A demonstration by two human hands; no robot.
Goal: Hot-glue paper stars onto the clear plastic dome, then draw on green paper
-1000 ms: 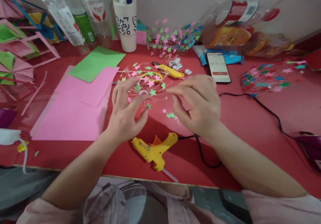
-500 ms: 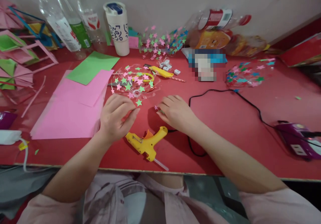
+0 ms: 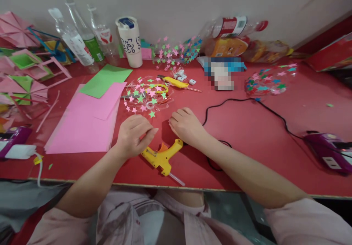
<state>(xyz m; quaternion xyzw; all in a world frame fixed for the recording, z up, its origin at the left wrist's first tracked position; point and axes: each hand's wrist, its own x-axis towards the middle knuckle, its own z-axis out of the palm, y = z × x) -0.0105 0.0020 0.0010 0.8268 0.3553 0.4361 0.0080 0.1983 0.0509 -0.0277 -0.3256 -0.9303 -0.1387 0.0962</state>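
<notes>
My left hand (image 3: 134,135) rests on the red table (image 3: 261,127) with fingers curled and thumb against the forefinger; what it pinches is too small to make out. Just beyond it lies a clear plastic piece (image 3: 145,97) covered with pink and green paper stars. One green star (image 3: 151,114) sits at its front edge. My right hand (image 3: 186,125) lies knuckles up beside the left, fingertips bent down onto the table and hiding anything under them. A yellow glue gun (image 3: 162,157) lies just in front of both hands.
A pink paper stack (image 3: 82,127) and a green sheet (image 3: 106,79) lie to the left. Bottles (image 3: 79,45) and a white cup (image 3: 131,41) line the wall. A black cable (image 3: 247,102) runs to a purple device (image 3: 327,151). More star-covered plastic (image 3: 268,82) sits at the right.
Both hands have dropped from holding the starred plastic up down to the table. The plastic piece now lies on the table beyond them. The view has pulled back.
</notes>
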